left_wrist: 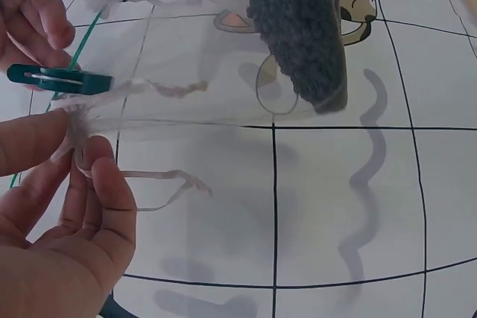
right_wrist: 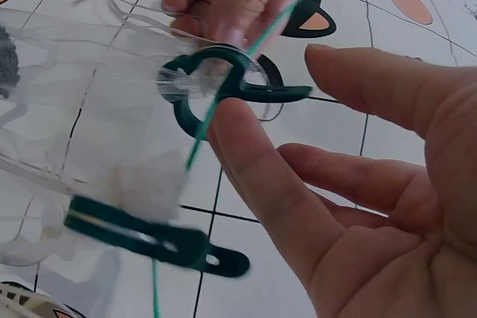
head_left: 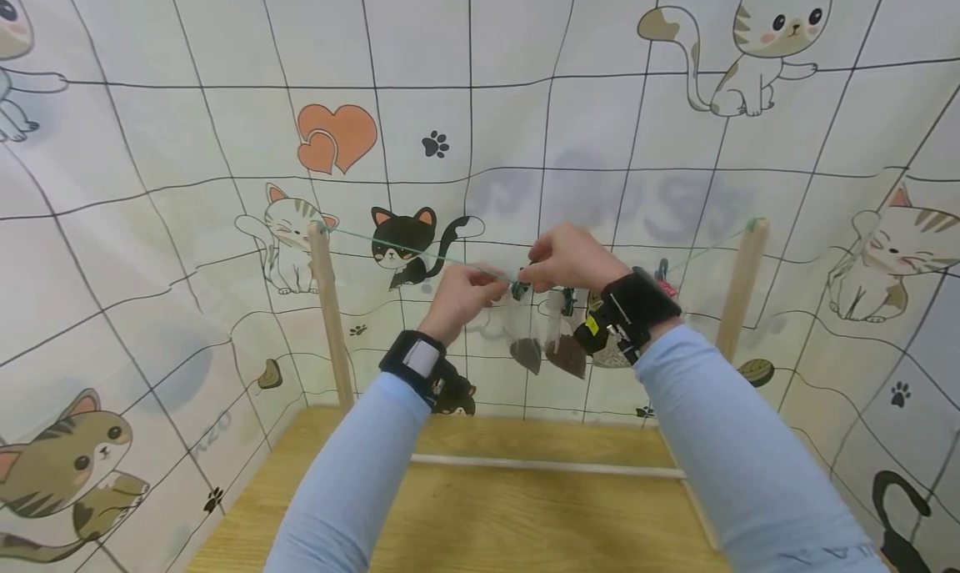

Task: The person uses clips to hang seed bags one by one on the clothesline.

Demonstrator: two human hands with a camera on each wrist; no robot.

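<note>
In the head view, my left hand [head_left: 465,298] and right hand [head_left: 573,260] meet at a green string [head_left: 408,248]. The left hand pinches the gathered neck of a clear plastic bag [head_left: 527,354] with dark grey granules [left_wrist: 298,35] at its bottom. A dark green plastic clip [right_wrist: 272,96] sits across that neck and the string. Beside the clip is my right hand [right_wrist: 387,161], its index finger at the clip and its thumb held away from the lever. A thin drawstring [left_wrist: 160,175] trails from the bag's neck.
The string runs between two wooden posts [head_left: 330,314] [head_left: 742,289]. Right of the held bag hangs a bag of brown material [head_left: 566,356] with its own green clip [right_wrist: 138,232]. Another clip [head_left: 662,268] is farther right. A white rod [head_left: 547,466] crosses the wooden board [head_left: 525,515].
</note>
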